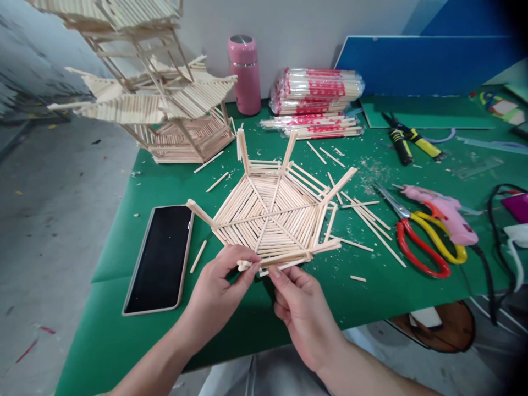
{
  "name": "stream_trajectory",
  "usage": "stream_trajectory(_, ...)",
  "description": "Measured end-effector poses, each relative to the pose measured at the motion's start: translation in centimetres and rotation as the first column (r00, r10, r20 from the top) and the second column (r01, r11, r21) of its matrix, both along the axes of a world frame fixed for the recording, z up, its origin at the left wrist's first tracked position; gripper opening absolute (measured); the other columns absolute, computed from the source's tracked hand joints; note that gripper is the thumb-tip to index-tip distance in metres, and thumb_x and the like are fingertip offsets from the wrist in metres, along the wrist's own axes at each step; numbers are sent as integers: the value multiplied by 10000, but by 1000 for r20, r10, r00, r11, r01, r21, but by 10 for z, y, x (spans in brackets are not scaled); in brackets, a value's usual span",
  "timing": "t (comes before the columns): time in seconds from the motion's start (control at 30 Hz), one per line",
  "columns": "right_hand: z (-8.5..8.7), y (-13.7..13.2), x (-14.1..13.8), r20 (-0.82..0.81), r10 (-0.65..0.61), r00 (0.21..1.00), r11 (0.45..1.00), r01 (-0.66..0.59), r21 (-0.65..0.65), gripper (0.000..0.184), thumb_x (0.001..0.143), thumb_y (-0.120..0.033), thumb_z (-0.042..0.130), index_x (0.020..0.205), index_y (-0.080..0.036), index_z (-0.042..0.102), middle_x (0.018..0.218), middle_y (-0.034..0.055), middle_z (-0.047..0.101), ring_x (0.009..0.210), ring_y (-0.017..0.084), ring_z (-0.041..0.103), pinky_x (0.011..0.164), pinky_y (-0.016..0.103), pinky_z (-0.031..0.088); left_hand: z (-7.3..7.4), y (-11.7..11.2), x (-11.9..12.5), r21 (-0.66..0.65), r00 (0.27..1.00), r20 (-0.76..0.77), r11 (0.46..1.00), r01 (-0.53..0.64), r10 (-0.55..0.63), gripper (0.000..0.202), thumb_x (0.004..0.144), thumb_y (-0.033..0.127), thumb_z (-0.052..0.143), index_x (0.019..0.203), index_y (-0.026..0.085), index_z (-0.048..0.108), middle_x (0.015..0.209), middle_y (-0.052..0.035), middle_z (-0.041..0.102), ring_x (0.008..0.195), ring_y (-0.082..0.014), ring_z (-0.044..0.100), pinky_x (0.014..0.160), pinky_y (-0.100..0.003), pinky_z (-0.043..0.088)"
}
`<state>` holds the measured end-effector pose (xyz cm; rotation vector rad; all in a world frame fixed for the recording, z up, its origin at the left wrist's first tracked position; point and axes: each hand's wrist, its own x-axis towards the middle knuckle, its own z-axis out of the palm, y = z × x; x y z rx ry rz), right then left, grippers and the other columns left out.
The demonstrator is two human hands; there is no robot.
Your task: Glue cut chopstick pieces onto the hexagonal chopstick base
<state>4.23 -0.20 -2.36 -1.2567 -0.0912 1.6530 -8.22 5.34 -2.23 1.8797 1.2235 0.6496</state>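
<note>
A hexagonal base made of thin wooden sticks (239,212) lies on the green table, with stick posts rising from its corners. At its near edge, my left hand (220,283) pinches the end of a stick post (247,265) between thumb and fingers. My right hand (299,300) is closed on a thin wooden stick (291,266) running along that same edge, the thumb on top and the other fingers curled below. Both hands' fingertips are close together, and they partly hide the near corner and the stick ends.
A stick pagoda model (173,110) stands back left, beside a pink bottle (246,77) and wrapped chopsticks (313,91). A phone (159,258) lies left. Right are loose sticks (371,220), scissors (418,236), a pink glue gun (443,212) with its cable, and pliers (412,137).
</note>
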Motion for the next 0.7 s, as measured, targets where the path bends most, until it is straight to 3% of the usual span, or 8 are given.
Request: stream_trajectory(0.7, -1, 0, 1, 53, 14, 998, 1000, -15, 9, 264, 649, -381, 683, 732, -142, 606, 488, -96, 279, 432, 31, 166, 390, 197, 136, 0, 0, -1, 4, 1000, -18, 1000, 10, -9, 104, 773, 195, 521, 724, 171, 610, 770, -41, 632, 740, -164, 600, 679, -267, 470)
